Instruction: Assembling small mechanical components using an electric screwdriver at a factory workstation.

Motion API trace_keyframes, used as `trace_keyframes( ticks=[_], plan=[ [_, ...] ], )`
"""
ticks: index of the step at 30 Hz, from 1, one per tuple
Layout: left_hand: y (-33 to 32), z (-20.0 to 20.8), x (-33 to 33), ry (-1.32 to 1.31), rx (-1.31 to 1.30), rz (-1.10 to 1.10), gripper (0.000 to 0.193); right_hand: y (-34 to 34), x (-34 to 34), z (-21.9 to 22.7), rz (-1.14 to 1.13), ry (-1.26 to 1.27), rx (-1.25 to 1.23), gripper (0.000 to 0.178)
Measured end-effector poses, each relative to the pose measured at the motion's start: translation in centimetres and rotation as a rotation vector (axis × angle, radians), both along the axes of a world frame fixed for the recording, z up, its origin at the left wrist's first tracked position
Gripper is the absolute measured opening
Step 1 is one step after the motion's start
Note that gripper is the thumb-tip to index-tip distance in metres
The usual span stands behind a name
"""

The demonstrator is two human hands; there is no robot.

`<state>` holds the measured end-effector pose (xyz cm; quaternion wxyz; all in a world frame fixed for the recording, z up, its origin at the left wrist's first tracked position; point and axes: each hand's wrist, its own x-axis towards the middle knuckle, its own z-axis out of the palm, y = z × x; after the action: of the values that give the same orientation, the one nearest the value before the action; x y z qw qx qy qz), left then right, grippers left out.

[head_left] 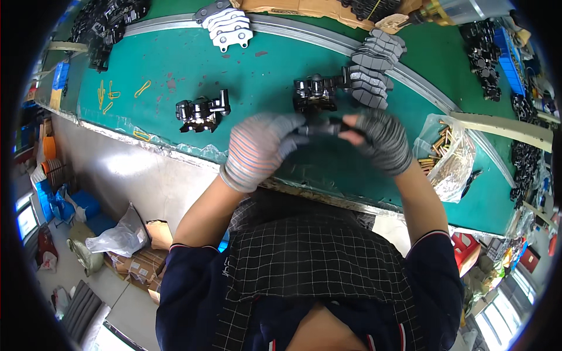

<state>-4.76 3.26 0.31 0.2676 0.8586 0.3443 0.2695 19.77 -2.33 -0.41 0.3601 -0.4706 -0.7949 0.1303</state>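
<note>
Between my hands is a small dark part, smeared by motion, so its kind cannot be made out. My left hand, in a light striped glove, has its fingers closed on the part's left end. In a dark striped glove with bare fingertips, my right hand pinches the right end. Just beyond my hands a black brake caliper lies on the green table. Another black brake caliper rests farther left. Grey brake pads stand in an overlapping row beyond my right hand.
Silvery brake pads lie at the far side, by a metal rail. Yellow bands are scattered at left. On the right sits a clear bag of brass-coloured pins. A pale bar juts over the table's right side.
</note>
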Motion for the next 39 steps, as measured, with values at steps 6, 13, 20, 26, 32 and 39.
trace_keyframes(
  ticks=[6,13,20,26,32,39],
  plan=[
    [1.8,-0.5,0.3,0.113,-0.127,0.104,0.031,4.1,0.8,-0.7,0.087,-0.119,0.018,0.033],
    [2.2,-2.4,4.0,0.124,0.679,-0.100,0.033,4.7,0.6,-0.6,0.040,-0.195,-0.004,0.027],
    [9.6,-1.9,6.6,0.126,0.712,-0.066,0.032,8.0,-0.5,5.4,-0.297,0.298,-0.961,0.027],
    [9.4,-2.0,6.3,0.142,0.674,0.127,0.047,-5.7,9.2,3.0,-0.457,-0.363,-0.570,0.023],
    [1.6,1.1,5.1,-0.111,-0.054,0.095,0.050,-12.2,7.4,2.1,-0.549,-0.802,-0.618,0.017],
    [-5.5,-0.2,4.3,-0.783,-1.185,0.174,0.052,-10.2,7.7,0.1,-0.556,-0.726,-0.227,0.014]
  ],
)
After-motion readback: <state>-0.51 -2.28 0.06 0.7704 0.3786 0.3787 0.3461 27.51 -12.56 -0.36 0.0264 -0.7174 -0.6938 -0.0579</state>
